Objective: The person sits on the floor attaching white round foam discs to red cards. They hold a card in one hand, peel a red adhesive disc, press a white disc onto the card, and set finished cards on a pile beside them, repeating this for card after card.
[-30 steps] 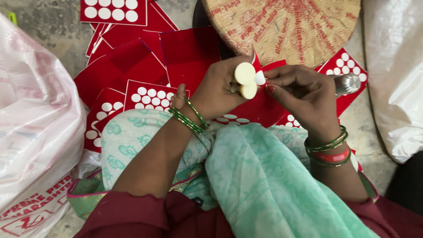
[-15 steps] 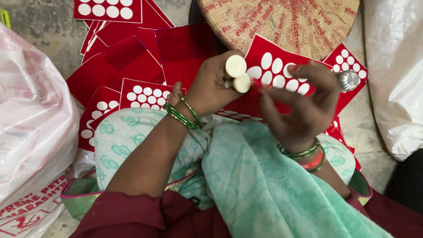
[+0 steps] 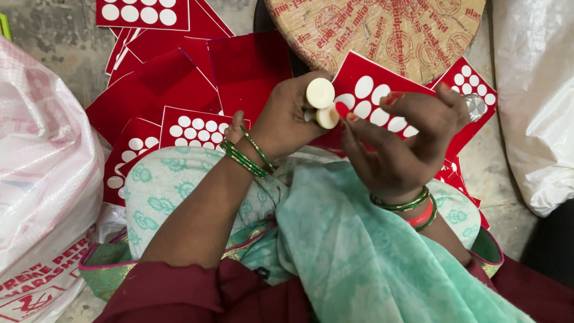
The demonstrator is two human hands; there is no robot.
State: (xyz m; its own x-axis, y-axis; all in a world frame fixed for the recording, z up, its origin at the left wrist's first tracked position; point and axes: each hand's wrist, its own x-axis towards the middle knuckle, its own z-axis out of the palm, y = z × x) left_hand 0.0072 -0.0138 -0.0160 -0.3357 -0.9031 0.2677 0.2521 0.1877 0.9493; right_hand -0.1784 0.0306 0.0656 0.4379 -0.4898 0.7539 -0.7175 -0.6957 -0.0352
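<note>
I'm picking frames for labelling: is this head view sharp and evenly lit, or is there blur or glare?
Head view: soft, even daylight with faint shadows; the cream discs in the left hand are sharp; the right hand looks slightly soft; the white bag at right is bright, nearly washed out.

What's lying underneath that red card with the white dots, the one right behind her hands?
Beneath the red dotted card lie more red cards, fanned over the grey floor, and the round patterned basket behind it. The left hand and right hand cover its lower edge, so what lies beneath there is hidden.

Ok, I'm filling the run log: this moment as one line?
left hand: holds cream discs | right hand: fingertips at lower disc | red cards: under
</note>
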